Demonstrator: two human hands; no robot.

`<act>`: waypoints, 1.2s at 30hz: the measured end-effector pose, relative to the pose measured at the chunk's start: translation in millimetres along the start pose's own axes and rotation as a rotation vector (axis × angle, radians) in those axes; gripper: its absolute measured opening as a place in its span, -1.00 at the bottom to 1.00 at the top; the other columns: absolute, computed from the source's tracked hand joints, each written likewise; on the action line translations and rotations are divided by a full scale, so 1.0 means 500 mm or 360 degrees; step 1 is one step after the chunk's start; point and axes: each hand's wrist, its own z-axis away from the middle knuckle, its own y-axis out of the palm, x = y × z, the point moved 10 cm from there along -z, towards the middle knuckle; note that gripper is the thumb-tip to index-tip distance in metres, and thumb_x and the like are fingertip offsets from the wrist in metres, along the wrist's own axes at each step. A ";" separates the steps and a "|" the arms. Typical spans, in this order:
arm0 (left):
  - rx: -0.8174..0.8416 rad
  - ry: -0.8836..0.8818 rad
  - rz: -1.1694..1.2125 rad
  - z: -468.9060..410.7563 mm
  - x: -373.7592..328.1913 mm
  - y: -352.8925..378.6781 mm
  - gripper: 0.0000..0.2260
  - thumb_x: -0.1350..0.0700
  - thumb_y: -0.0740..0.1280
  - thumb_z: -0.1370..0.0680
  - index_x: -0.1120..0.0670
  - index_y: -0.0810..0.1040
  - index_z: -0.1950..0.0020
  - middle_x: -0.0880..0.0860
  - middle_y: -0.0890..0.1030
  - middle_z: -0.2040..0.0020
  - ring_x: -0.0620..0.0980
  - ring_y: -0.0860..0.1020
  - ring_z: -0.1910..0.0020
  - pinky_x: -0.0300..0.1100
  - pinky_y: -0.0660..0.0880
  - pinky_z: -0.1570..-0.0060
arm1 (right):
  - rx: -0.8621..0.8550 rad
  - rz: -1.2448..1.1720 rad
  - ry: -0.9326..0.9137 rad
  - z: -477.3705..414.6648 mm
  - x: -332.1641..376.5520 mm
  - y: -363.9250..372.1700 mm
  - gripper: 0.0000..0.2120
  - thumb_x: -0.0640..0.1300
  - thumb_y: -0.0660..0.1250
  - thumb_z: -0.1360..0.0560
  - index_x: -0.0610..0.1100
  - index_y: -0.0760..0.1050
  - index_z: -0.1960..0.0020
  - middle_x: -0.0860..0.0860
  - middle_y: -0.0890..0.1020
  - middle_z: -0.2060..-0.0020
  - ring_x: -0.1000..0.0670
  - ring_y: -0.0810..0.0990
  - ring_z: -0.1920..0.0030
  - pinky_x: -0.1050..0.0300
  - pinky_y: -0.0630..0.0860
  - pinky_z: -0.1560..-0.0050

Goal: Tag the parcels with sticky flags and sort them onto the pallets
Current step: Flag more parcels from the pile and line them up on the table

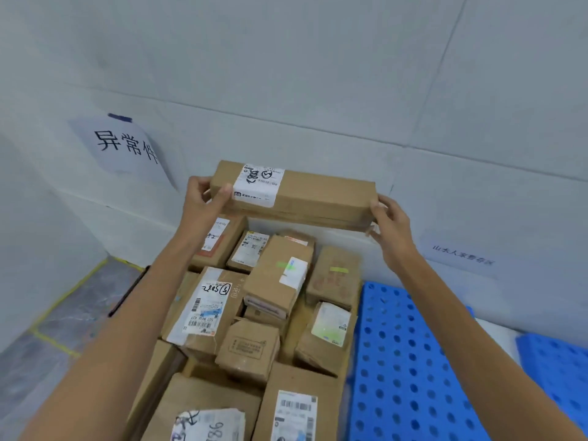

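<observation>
I hold a long brown cardboard parcel [318, 194] with a white shipping label, level, at the back of the pile near the wall. My left hand [203, 198] grips its left end and my right hand [389, 222] grips its right end. Below it lies a heap of several brown parcels [254, 313] with white labels. One parcel [280, 275] carries a green sticky flag and another parcel [335, 278] a yellow-green flag. A blue perforated plastic pallet [404, 361] lies to the right of the heap.
A white wall stands close behind, with a paper sign [124, 148] taped at the left and a smaller sign [461, 254] at the right. A second blue pallet [560, 370] lies at far right. Grey floor with yellow tape lines [63, 300] shows at the left.
</observation>
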 end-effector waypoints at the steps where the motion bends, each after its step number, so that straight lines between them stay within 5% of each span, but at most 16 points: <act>1: -0.0001 -0.0033 0.0046 0.050 -0.015 0.018 -0.86 0.00 0.35 -0.54 -0.07 0.38 0.02 -0.11 0.52 -0.02 -0.14 0.52 -0.03 -0.26 0.48 0.04 | -0.0035 -0.0035 0.0023 0.034 0.005 -0.050 -0.74 -0.08 0.24 -0.58 -0.12 0.42 -0.24 0.06 0.50 0.09 0.01 0.49 0.09 -0.01 0.49 0.02; 4: 0.0048 -0.0144 0.0128 0.204 -0.032 0.089 -0.87 -0.02 0.34 -0.54 -0.04 0.42 0.03 -0.08 0.53 0.00 -0.09 0.52 -0.02 -0.21 0.48 0.06 | -0.0139 -0.0017 0.0058 0.133 -0.004 -0.215 -0.78 -0.08 0.26 -0.57 -0.10 0.38 -0.19 0.05 0.49 0.06 0.03 0.49 0.04 -0.10 0.51 -0.08; 7: 0.0129 -0.0206 0.0077 0.351 -0.040 0.174 -0.71 0.08 0.37 -0.53 0.06 0.42 -0.21 -0.07 0.51 -0.03 -0.12 0.53 0.01 -0.27 0.51 0.15 | -0.0196 0.0098 0.0048 0.220 -0.023 -0.366 -0.81 -0.11 0.26 -0.56 -0.01 0.37 -0.15 -0.03 0.48 -0.04 -0.04 0.48 -0.05 -0.09 0.51 -0.02; 12: 0.0460 -0.0300 -0.0049 0.647 -0.006 0.358 -0.65 0.17 0.35 -0.54 0.09 0.40 -0.31 -0.05 0.49 0.00 -0.16 0.51 0.08 -0.36 0.50 0.18 | -0.0344 0.0325 0.0165 0.404 -0.122 -0.667 -0.76 -0.08 0.27 -0.55 -0.02 0.40 -0.21 0.00 0.47 0.09 0.05 0.48 0.13 0.05 0.47 0.15; 16: 0.0741 -0.0480 -0.0164 0.844 0.074 0.467 -0.61 0.12 0.37 -0.53 0.10 0.37 -0.32 0.00 0.48 -0.04 0.01 0.52 -0.06 -0.08 0.55 0.04 | -0.0452 0.0428 0.0428 0.538 -0.244 -0.865 -0.68 -0.04 0.32 -0.53 -0.09 0.40 -0.25 -0.11 0.45 0.01 -0.09 0.46 0.04 0.03 0.46 0.18; 22: 0.1010 -0.0759 -0.0304 1.021 0.164 0.548 -0.75 0.11 0.21 -0.62 0.11 0.40 -0.29 0.09 0.46 -0.12 0.04 0.52 0.03 0.02 0.53 -0.03 | -0.0471 0.0594 0.0665 0.683 -0.362 -1.012 -0.56 0.00 0.35 -0.50 -0.15 0.33 -0.28 -0.15 0.44 -0.07 -0.12 0.46 0.04 0.07 0.43 0.24; 27: 0.1166 -0.0838 -0.0432 1.063 0.246 0.549 -0.86 0.23 0.17 -0.63 0.11 0.48 -0.13 0.18 0.54 -0.13 0.17 0.56 -0.03 0.13 0.51 -0.10 | -0.0392 0.0786 0.0799 0.741 -0.428 -1.037 -0.56 0.02 0.33 -0.51 -0.15 0.31 -0.28 -0.13 0.45 -0.08 -0.11 0.46 0.01 -0.04 0.44 0.08; 31: 0.1257 -0.0601 -0.0721 1.041 0.273 0.534 -0.83 0.31 0.24 -0.58 0.15 0.52 -0.12 0.18 0.61 -0.06 0.11 0.58 -0.03 -0.05 0.52 -0.08 | -0.0317 0.0902 0.0725 0.737 -0.421 -1.021 -0.58 -0.02 0.27 -0.55 -0.21 0.32 -0.32 -0.14 0.46 -0.05 -0.11 0.45 0.03 0.03 0.37 0.11; 36: 0.1349 -0.0048 -0.1471 1.020 0.277 0.520 -0.59 0.01 0.48 -0.42 0.06 0.44 -0.18 0.04 0.45 -0.02 0.01 0.44 0.00 -0.12 0.44 0.00 | -0.0262 0.1033 0.0659 0.725 -0.414 -1.022 -0.58 -0.02 0.28 -0.55 -0.20 0.34 -0.32 -0.19 0.50 -0.12 -0.08 0.46 0.06 0.07 0.37 0.13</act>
